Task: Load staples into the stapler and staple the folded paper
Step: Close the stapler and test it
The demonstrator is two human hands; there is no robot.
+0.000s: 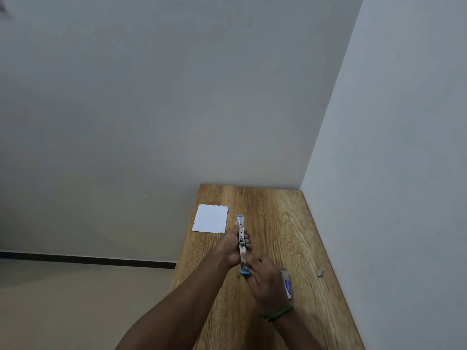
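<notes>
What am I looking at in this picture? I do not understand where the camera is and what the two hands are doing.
The camera sits on a person's head, looking down at a brown wooden table in a room corner. The left hand and right hand together hold an opened blue-and-silver metal stapler above the table. A folded white paper lies on the left, near the table edge. A small grey strip of staples lies on the right. A small box with a blue label is partly hidden behind the right hand.
</notes>
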